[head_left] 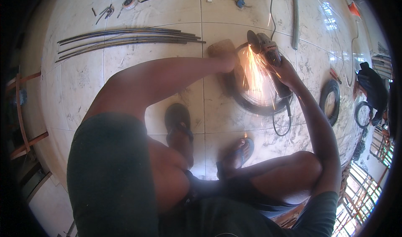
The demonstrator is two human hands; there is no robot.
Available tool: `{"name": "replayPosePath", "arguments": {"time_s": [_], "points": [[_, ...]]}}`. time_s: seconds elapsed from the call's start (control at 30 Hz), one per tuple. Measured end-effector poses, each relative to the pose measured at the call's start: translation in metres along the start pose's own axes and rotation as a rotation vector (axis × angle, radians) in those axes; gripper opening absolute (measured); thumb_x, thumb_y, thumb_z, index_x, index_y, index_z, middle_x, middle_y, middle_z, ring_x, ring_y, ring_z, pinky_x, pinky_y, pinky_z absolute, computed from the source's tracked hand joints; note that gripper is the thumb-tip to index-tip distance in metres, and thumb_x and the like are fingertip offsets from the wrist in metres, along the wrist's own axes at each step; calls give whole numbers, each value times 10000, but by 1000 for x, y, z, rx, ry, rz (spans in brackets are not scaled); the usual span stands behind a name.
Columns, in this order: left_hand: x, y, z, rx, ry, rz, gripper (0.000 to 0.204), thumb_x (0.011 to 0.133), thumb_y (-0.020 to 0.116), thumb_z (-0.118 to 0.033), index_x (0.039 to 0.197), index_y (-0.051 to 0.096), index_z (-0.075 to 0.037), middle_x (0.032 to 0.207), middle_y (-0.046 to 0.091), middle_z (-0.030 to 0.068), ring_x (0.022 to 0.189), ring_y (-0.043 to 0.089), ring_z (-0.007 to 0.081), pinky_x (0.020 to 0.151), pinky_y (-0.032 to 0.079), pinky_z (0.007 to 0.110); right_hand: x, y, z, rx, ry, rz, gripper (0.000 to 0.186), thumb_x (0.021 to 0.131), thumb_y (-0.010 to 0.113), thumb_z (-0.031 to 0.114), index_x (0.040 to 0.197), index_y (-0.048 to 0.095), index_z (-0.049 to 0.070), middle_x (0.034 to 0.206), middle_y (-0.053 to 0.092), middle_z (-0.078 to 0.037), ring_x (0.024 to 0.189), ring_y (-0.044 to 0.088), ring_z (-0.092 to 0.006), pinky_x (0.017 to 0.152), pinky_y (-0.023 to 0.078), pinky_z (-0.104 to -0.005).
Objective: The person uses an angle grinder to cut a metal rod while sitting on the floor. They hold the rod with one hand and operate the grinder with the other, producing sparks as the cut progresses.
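My right hand (pixel 285 73) is wrapped round the body of an angle grinder (pixel 268 47). Its disc (pixel 252 40) stands at the upper left of the tool, and a bright fan of sparks (pixel 256 75) sprays down from it toward me. Left of the sparks my left hand (pixel 227 61) is closed beside a brownish block (pixel 220 47); glare and blur hide what its fingers hold. Beneath the sparks, a dark coil (pixel 258 109) lies on the floor between and below my hands. Where the disc meets its work is washed out by the light.
Several thin metal rods (pixel 125 41) lie at the left, with a tape measure (pixel 130 2) and small metal pieces (pixel 108 12) beyond. A cable (pixel 273 11) runs from the grinder. My sandalled feet (pixel 179 122) are close below; another dark coil (pixel 331 102) lies right.
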State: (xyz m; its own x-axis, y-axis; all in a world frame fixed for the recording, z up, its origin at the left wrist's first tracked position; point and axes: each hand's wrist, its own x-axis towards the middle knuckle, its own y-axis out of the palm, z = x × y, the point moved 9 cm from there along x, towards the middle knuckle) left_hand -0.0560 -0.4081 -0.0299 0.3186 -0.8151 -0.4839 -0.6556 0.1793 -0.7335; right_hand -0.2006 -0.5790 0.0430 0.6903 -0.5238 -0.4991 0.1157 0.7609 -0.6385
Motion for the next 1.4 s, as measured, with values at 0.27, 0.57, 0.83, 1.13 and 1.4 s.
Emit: {"name": "replayPosePath", "arguments": {"time_s": [0.27,0.57,0.83,1.13,1.4], "points": [[0,0,-3,45,39,26,356,1001,535,-244,912,763,14,737,740,163,681,753,317,670,593,465,14,1,-18,-57,42,5,694,824,799,356,1332,559,-52,1134,706,-216,994,710,-282,875,554,-401],[-10,-12,-7,-27,5,1,361,1000,531,-251,929,764,16,765,750,163,721,760,319,698,598,466,10,0,-14,-30,2,-6,717,815,808,365,1336,554,-58,1133,702,-215,996,706,-280,873,550,-392],[-5,-4,0,29,19,8,413,1024,519,-300,869,775,-16,711,735,142,710,754,314,701,589,468,11,4,-12,-13,15,12,676,813,807,377,1289,574,-42,1103,706,-209,959,704,-265,849,552,-389],[-4,-2,-1,20,18,8,384,1009,532,-279,874,777,-17,750,746,149,743,756,329,714,583,474,10,1,-7,-56,31,-4,694,815,802,378,1325,572,-33,1119,712,-213,993,714,-284,872,553,-399],[-7,-8,-6,38,62,-23,342,976,552,-247,878,779,-10,792,752,169,779,757,350,732,581,484,8,0,-1,-76,17,-7,624,874,762,300,1363,580,-44,1097,717,-169,942,689,-220,860,541,-363]]}}
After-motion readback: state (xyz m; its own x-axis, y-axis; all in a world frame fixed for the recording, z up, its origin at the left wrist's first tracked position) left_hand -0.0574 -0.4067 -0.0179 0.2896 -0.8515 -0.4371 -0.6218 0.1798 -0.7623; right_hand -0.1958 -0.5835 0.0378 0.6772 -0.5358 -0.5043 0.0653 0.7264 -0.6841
